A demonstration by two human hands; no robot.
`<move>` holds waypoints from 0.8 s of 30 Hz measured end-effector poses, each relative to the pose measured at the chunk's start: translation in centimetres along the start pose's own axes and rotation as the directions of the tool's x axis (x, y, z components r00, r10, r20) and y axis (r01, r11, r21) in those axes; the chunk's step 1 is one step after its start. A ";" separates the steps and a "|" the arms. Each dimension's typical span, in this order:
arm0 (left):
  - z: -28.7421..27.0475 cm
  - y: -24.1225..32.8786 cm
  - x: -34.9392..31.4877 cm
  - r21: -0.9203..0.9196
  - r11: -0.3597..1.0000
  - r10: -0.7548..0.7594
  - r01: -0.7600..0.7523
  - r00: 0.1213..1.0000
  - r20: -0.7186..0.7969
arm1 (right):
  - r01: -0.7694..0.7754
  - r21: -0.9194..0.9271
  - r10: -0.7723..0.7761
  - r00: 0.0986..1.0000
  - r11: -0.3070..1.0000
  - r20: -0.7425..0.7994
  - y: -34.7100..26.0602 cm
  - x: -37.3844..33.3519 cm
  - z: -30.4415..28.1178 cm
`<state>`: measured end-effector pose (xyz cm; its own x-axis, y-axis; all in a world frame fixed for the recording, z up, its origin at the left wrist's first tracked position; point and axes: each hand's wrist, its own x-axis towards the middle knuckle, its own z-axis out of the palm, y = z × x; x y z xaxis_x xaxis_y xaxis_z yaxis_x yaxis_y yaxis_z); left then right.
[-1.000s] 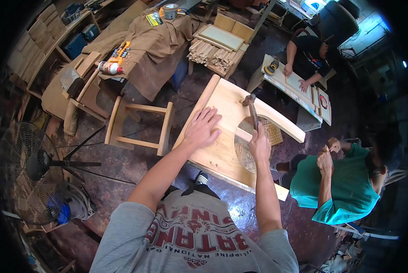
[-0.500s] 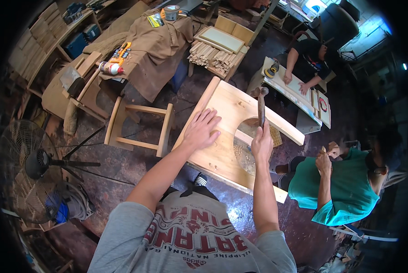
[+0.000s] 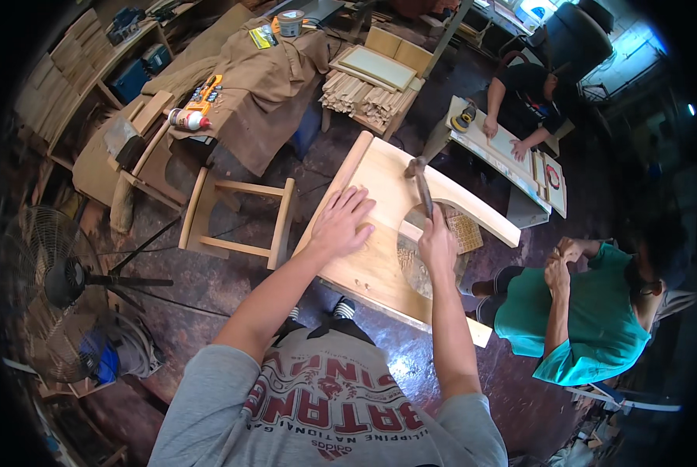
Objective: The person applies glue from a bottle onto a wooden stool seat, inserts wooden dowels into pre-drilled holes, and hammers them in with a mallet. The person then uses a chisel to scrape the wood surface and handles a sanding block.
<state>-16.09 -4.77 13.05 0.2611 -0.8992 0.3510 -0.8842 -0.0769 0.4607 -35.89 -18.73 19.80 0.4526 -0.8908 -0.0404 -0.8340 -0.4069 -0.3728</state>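
Observation:
My left hand (image 3: 341, 225) lies flat on a pale wooden panel (image 3: 380, 175), fingers stretched out over its left part. The panel has a curved cut-out on its right side and rails along its edges. In my right hand (image 3: 439, 243) a hammer (image 3: 423, 191) is gripped by its handle. The hammer's head is over the far part of the panel, left of the cut-out; I cannot tell whether it touches the wood. Small marks or chips show on the panel's near part.
A small wooden stool frame (image 3: 243, 218) stands to the left, beyond a fan (image 3: 61, 280). A cloth-covered bench (image 3: 263, 101) holds a glue bottle (image 3: 189, 119). One person in a green shirt (image 3: 574, 311) is close at right; another works at a bench (image 3: 504, 159) behind.
The hammer's head has swung left and down toward the panel, and my right hand has shifted slightly left. My left hand stays in place.

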 end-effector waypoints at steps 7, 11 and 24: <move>0.0 0.1 -0.1 0.025 1.000 0.004 -0.005 0.999 0.033 | 0.158 0.146 -0.119 0.963 0.977 -0.242 -0.3 -0.8 -0.3; 0.1 0.2 -0.1 0.028 0.999 0.015 -0.016 0.999 0.034 | 0.020 0.035 -0.019 1.000 0.999 -0.009 0.0 -0.1 -1.3; 0.0 0.7 -0.2 0.050 0.998 0.023 -0.024 1.000 0.016 | -0.019 0.085 0.018 1.000 0.996 0.015 0.4 -0.1 -1.7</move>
<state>-16.79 -4.66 13.28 0.2343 -0.9077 0.3481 -0.9083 -0.0768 0.4112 -36.78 -19.17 21.19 0.4425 -0.8947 -0.0610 -0.8124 -0.3712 -0.4496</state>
